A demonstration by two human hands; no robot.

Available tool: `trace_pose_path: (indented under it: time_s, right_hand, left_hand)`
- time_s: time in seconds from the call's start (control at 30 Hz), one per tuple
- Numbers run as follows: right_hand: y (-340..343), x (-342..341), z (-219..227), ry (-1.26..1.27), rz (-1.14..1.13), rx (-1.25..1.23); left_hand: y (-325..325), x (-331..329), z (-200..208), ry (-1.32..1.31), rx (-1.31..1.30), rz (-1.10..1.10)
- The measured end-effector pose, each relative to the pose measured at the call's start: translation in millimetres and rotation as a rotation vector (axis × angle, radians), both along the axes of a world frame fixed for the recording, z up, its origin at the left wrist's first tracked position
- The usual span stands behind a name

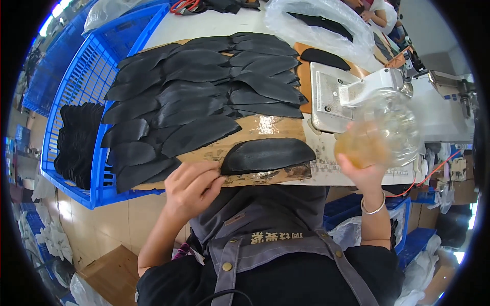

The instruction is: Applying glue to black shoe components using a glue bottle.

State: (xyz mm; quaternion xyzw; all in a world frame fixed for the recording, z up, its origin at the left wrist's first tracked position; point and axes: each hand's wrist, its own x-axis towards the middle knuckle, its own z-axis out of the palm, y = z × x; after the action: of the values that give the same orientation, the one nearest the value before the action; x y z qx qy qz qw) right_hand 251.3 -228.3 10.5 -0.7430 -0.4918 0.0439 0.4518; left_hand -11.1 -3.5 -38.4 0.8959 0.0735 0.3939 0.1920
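Note:
One black curved piece [270,155], shiny and leather-like, lies flat near the front edge of the brown board [270,122]. At its pointed left end, my left hand [191,186] has thumb and fingers pinched together on the tip. My right hand [365,171] is raised over the table's right side, its fingers curled round the amber-yellow part of a clear plastic container [395,125]. Motion smears this container and the fingers, so its exact shape is unclear. Overlapping rows of similar black pieces [191,97] cover the rest of the board.
To the left stands a blue plastic basket [99,148] with stacked black pieces [76,145]. A white sewing machine [372,84] occupies the right, a dark piece [324,58] beside it. Farther back are a clear plastic bag [357,35] and red-handled scissors [185,6]. Another person's arm [376,16] shows beyond.

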Motion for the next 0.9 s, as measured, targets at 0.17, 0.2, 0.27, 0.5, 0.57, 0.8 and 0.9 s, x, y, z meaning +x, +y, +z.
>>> trace_pose_path:
  time_s: [0.17,0.2,0.27,0.5,0.57,0.8,0.9]
  right_hand:
    - [-16,13,-12,0.336,-0.108,0.479]
    - [-13,10,-19,0.538,-0.087,0.623]
    - [-18,13,-41,0.861,-0.012,0.779]
    - [-15,5,-69,1.239,0.133,0.859]
    - [-13,6,-69,1.195,0.127,0.833]
    - [-12,5,-65,1.159,0.123,0.745]
    - [-14,3,-62,1.173,0.112,0.728]
  left_hand:
    - [-12,21,27,-0.033,0.07,0.052]
    - [-19,32,34,0.015,0.06,0.006]
    - [-30,53,47,0.07,0.056,-0.042]
    - [-43,109,61,0.454,-0.038,-0.213]
    - [-42,114,61,0.469,0.046,-0.173]
    - [-33,115,57,0.459,-0.049,-0.169]
    - [-30,116,54,0.456,-0.088,-0.17]
